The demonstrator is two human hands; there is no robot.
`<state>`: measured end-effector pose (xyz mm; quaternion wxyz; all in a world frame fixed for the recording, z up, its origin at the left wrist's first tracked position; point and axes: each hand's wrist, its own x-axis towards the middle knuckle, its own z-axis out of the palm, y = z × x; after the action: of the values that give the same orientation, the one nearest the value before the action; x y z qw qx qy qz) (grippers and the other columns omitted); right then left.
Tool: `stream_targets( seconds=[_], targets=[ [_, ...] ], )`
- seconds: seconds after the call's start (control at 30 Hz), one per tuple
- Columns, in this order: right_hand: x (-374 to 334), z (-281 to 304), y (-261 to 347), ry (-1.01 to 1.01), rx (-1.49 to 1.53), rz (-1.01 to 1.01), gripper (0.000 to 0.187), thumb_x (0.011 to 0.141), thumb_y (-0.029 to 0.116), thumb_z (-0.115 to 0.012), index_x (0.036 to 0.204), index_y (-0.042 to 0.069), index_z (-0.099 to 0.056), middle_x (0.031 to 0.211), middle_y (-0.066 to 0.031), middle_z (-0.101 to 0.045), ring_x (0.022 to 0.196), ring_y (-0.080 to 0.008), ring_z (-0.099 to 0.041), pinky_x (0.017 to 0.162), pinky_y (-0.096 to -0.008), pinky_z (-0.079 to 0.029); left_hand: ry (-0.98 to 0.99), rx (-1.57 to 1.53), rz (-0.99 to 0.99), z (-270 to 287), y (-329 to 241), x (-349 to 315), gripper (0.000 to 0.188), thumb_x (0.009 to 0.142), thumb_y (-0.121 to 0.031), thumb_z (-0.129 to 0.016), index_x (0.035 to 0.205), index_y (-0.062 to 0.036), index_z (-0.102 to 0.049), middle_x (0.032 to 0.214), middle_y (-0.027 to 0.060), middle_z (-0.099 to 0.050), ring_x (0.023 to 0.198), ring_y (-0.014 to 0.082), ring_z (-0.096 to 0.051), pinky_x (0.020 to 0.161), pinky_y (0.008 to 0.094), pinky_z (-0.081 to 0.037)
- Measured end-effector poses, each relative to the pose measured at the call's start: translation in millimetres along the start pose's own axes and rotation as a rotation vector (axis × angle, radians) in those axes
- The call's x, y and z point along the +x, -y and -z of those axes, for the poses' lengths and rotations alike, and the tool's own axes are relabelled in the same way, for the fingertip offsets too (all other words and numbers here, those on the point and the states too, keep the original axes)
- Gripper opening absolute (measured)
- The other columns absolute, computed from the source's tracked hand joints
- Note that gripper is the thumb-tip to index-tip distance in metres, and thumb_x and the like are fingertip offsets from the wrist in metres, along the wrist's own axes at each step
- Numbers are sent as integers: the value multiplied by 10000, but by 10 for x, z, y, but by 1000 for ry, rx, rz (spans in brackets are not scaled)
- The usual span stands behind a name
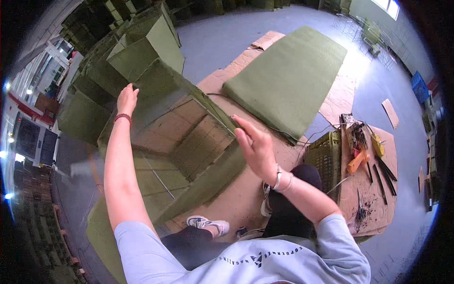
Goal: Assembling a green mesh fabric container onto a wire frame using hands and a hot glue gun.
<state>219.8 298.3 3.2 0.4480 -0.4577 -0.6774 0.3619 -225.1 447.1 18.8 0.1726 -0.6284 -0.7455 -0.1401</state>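
- The open green fabric-covered box (208, 177) is tilted in front of the person, between the two arms, above brown cardboard sheeting (222, 199) on the floor.
- The left hand (126, 100) is placed at the box's far left edge, its fingers curled; whether the edge is actually gripped cannot be told, as the fingertips are hidden.
- The right hand (257, 146) is held at the box's right rim, thumb and forefinger parted and bent; whether anything is pinched there cannot be told.
- Done, as far as is shown: the box walls are joined, and the visible rim and outer side are covered in green.
- Left, by judgement: the mouth is open and brown surfaces are seen within; whether these are to be covered cannot be determined. A thin pale rod (163, 183) is seen inside.
- A flat green padded panel (288, 78) is laid separately beyond the box.
- The orange-handled glue gun (357, 161), scissors (361, 208) and black sticks (388, 177) are left unheld at the right, beside a green plastic crate (324, 154).
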Motion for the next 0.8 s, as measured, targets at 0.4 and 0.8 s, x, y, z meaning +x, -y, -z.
stream_targets(
  seconds=[0.4,0.8],
  targets=[
    [-544,-41,-288,-70,1041,-205,407,965,85,-471,1355,-22,-424,1393,-157,-482,1320,-221,-429,1099,-326,-307,821,-1268,371,808,-2274,-1287,265,984,-251,-539,1084,-17,-613,998,89,-665,892,165,-655,786,297,-550],
    [-585,19,-412,3,682,-59,383,968,76,-458,1337,-23,-479,1426,-201,-441,1356,-307,-390,1118,-372,-302,869,-1573,654,936,-2893,-1879,232,991,-176,-498,1185,-61,-555,1148,35,-620,1015,125,-586,881,312,-475]
  ],
)
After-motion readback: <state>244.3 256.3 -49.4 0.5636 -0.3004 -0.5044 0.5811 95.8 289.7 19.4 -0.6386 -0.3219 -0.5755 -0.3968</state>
